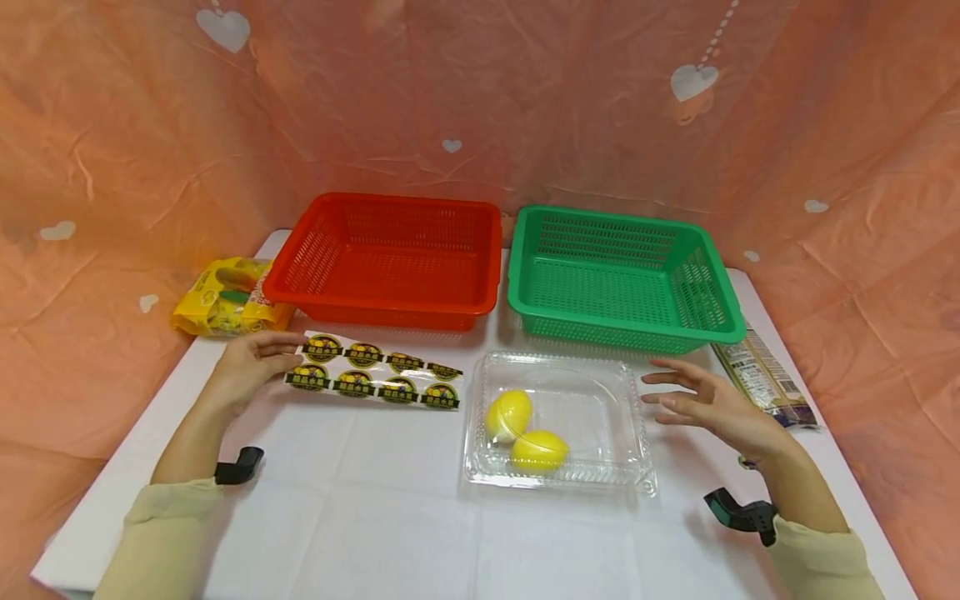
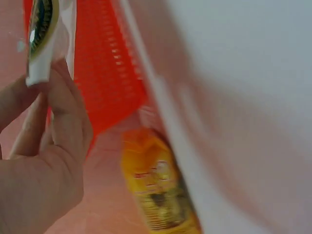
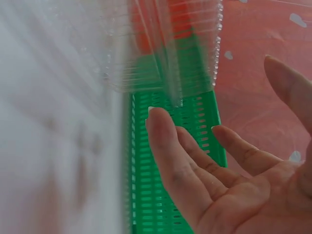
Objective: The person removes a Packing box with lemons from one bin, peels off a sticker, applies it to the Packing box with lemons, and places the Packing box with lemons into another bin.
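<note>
Left hand [image 1: 247, 371], near left edge of worktop [image 1: 375, 517]: pinches one end of sticker sheet [image 1: 375, 375]; ungripped far end could droop and crease. Clear box [image 1: 592, 408], back from front edge, two lemons [image 1: 510, 412] inside: could skid if nudged. Right hand [image 1: 712, 408], near right edge: fingers spread, empty.

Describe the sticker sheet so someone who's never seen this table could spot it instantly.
Find the red basket at the back left of the white table. Just in front of it, the left hand pinches one end of the sticker sheet. Unlike the clear plastic box to its right, it is thin and white, with two rows of dark-and-yellow labels.
</note>
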A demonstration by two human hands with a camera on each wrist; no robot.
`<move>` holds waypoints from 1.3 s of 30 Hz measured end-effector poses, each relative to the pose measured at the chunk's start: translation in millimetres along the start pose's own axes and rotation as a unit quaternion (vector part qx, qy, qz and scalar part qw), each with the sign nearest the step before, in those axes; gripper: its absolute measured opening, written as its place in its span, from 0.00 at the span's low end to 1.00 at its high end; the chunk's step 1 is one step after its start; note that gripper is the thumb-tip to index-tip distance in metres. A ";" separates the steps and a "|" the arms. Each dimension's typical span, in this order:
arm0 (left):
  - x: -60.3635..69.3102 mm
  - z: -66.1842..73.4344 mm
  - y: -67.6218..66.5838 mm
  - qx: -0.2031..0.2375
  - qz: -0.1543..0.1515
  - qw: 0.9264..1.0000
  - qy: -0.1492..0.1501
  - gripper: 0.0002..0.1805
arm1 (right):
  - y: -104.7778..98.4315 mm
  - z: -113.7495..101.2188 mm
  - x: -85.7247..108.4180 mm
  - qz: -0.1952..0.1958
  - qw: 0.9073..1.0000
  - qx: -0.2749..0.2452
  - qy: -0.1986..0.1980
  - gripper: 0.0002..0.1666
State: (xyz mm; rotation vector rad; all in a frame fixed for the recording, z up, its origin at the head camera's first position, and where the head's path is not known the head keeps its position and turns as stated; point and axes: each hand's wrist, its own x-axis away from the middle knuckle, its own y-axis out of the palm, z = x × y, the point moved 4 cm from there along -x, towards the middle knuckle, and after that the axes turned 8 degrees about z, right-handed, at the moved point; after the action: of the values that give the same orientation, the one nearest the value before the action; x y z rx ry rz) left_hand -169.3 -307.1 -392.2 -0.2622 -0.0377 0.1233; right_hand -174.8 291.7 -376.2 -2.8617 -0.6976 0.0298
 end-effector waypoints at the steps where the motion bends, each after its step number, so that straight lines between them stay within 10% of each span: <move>1: 1.7 4.4 1.0 -0.021 0.001 1.000 0.006 0.16 | -0.6 -1.5 0.0 0.002 1.000 0.003 -0.002 0.32; 4: 7.1 19.1 0.9 -0.041 0.009 0.999 0.019 0.17 | -1.1 -8.3 -1.5 0.005 1.000 0.015 -0.011 0.32; 9: 19.1 50.8 -2.4 0.084 0.034 0.993 0.073 0.16 | 0.3 -25.1 -6.9 0.014 0.998 0.053 -0.027 0.33; 16: 35.7 110.1 6.3 0.234 0.091 0.949 0.192 0.19 | 7.6 -52.0 -16.8 0.040 0.994 0.090 -0.040 0.32; 20: 38.5 137.1 31.9 0.280 0.130 0.922 0.233 0.17 | 19.7 -71.4 -22.9 0.056 0.992 0.062 -0.099 0.29; 29: 33.3 148.2 103.9 0.207 0.140 0.932 0.263 0.12 | 54.3 -124.1 -34.2 0.126 0.958 -0.124 -0.227 0.16; 39: 35.9 157.1 179.1 0.241 0.131 0.911 0.307 0.13 | 113.9 -154.2 -56.9 0.122 0.959 -0.082 -0.242 0.15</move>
State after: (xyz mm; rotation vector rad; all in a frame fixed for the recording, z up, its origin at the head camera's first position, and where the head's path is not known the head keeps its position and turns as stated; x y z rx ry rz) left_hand -162.9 -90.7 -286.5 0.2001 0.6528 0.3073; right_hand -163.6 138.2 -248.6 -3.1073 -0.4300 0.7623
